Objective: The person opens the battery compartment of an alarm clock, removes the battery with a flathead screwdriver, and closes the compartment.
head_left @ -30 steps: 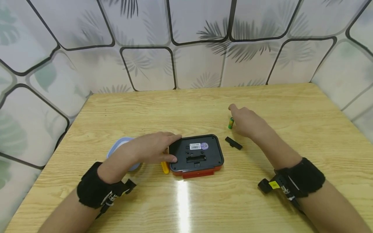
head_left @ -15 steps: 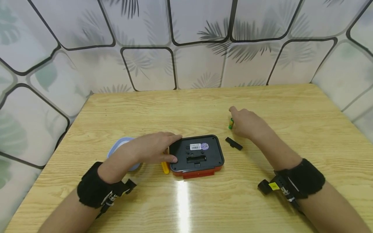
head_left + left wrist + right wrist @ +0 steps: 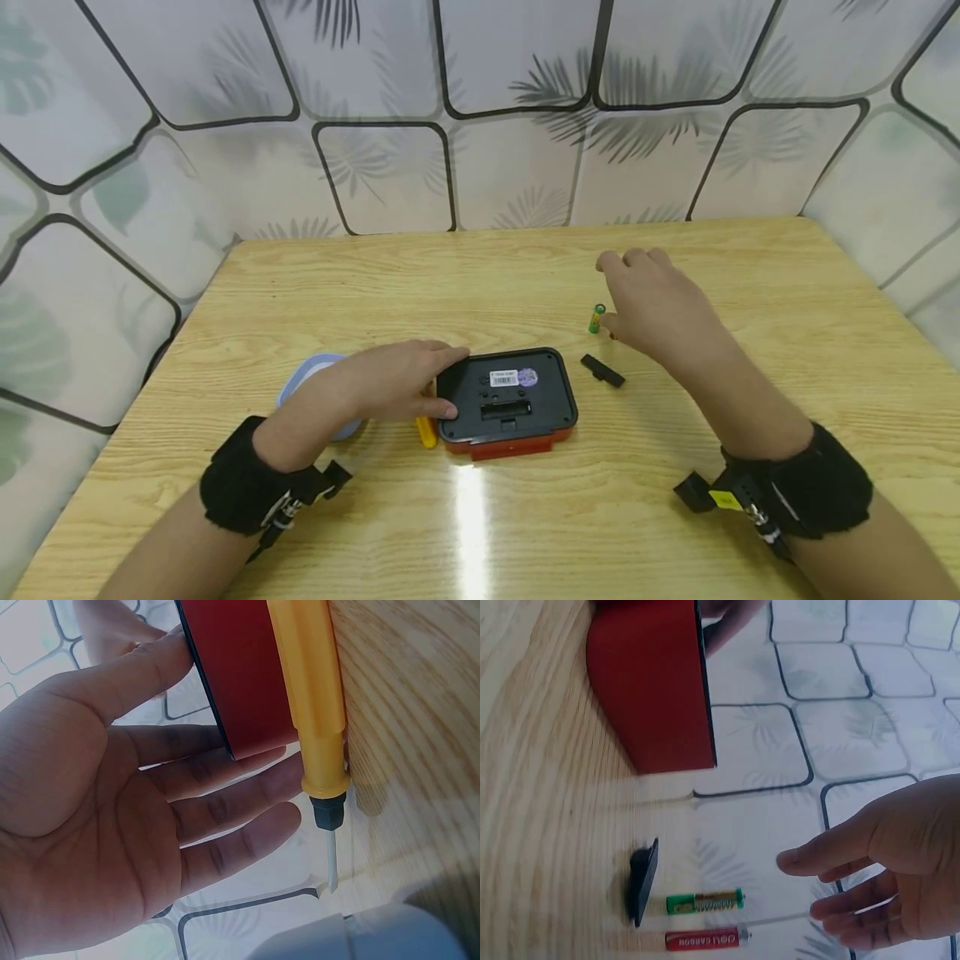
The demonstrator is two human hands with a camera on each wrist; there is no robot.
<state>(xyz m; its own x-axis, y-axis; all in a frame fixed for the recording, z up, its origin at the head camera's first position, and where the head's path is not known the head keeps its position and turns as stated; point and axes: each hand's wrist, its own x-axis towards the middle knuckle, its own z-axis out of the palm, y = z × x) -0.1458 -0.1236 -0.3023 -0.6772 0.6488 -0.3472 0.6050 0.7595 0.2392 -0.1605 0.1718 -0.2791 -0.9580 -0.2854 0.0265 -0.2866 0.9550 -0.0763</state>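
Observation:
A red box-shaped device (image 3: 543, 400) lies with its black back up, showing stickers and an uncovered battery slot. My left hand (image 3: 382, 379) rests on its left end, thumb on the back and fingers stretched along the side, as the left wrist view (image 3: 112, 787) shows too. My right hand (image 3: 660, 312) hovers above the table with loosely bent fingers, holding nothing. Below it a green battery (image 3: 705, 901) and a red battery (image 3: 705, 939) stand on end, apart from the fingers. A black battery cover (image 3: 602, 371) lies between the device and the batteries.
A yellow screwdriver (image 3: 319, 712) lies beside the device's left end. Left of it a blue-rimmed container (image 3: 303, 371) is partly hidden by my left hand. Patterned sheeting (image 3: 510, 167) stands along the table's (image 3: 412, 283) far edge and sides.
My right hand has lifted away from the batteries, up and to the right, and its fingers have spread. The left hand and the device have stayed put.

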